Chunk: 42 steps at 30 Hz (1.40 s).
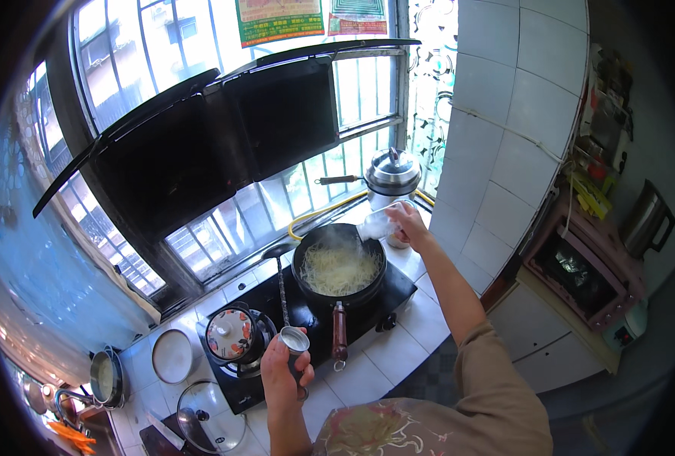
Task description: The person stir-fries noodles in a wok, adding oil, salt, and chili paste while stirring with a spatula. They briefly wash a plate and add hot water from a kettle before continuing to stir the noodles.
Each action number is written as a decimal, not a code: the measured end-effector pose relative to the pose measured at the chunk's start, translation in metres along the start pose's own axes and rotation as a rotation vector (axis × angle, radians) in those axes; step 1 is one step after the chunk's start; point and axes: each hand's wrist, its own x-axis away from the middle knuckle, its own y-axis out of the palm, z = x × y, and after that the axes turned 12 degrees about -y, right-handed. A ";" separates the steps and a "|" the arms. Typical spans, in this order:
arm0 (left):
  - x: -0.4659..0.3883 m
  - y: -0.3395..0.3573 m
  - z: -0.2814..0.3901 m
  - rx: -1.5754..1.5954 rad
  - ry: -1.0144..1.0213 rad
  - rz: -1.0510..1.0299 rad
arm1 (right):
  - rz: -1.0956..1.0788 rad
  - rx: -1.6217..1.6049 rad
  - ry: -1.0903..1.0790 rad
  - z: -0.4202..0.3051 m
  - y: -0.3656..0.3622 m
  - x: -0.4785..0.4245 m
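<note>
My right hand (408, 225) grips a clear jar (378, 223) with whitish contents. The jar is tilted at the right rim of a dark wok (309, 285). Pale shredded food (337, 271) fills the wok, and steam rises from it. My left hand (285, 365) holds a round silver lid (295, 340) between thumb and fingers. The same hand clasps a long-handled wok ladle or spatula (283, 290), whose dark head lies left of the wok. The wok's reddish-brown handle (339, 333) points towards me, right of my left hand.
A lidded floral pot (230, 333) occupies the left burner of the black gas stove (400, 288). A glass lid (209, 413), a knife (165, 430) and a plate (172, 356) are at left. Behind the jar stands a lidded steel pot (393, 171); a range hood (200, 154) hangs above.
</note>
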 end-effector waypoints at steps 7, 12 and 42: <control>-0.002 0.003 0.001 -0.012 -0.013 0.011 | -0.010 -0.168 0.088 -0.016 -0.012 -0.010; -0.007 0.003 0.001 -0.014 -0.010 0.024 | -0.142 -0.198 0.070 -0.012 0.004 -0.023; -0.015 -0.015 0.006 -0.074 -0.093 -0.073 | 0.189 -0.219 0.065 0.004 0.018 0.019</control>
